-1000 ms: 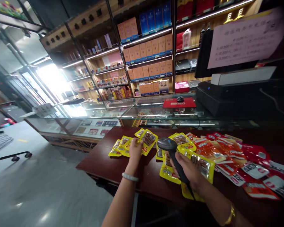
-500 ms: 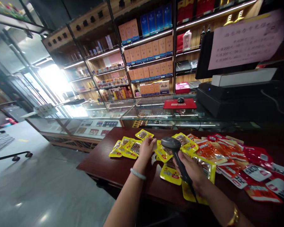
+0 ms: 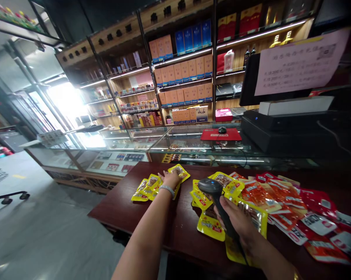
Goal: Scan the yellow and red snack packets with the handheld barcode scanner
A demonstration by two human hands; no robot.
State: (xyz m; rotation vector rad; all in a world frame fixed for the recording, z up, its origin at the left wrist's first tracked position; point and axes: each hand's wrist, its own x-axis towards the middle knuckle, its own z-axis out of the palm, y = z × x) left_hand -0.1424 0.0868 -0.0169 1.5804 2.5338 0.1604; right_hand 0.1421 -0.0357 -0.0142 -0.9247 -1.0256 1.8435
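Observation:
My right hand (image 3: pixel 241 221) is wrapped round the handle of a black barcode scanner (image 3: pixel 212 188), whose head points away over the table. My left hand (image 3: pixel 170 180) reaches out to the left with its fingers spread over a group of yellow snack packets (image 3: pixel 140 191). One yellow packet (image 3: pixel 179 171) lies right by its fingers; whether they press on it I cannot tell. More yellow packets (image 3: pixel 211 225) lie under and around the scanner, partly hidden by it and by my right hand.
Orange snack packets (image 3: pixel 260 192) and red-and-white packets (image 3: pixel 318 221) are heaped on the right of the dark wooden table (image 3: pixel 128 217). Behind stand a glass counter (image 3: pixel 125 136) with a red mouse pad (image 3: pixel 220 134) and a screen bearing a pink notice (image 3: pixel 298 66). Boxed shelves (image 3: pixel 184 72) line the wall.
My left hand has moved left and away from the scanner, and its fingers have opened out over the left yellow packets. My right hand keeps the scanner in nearly the same place.

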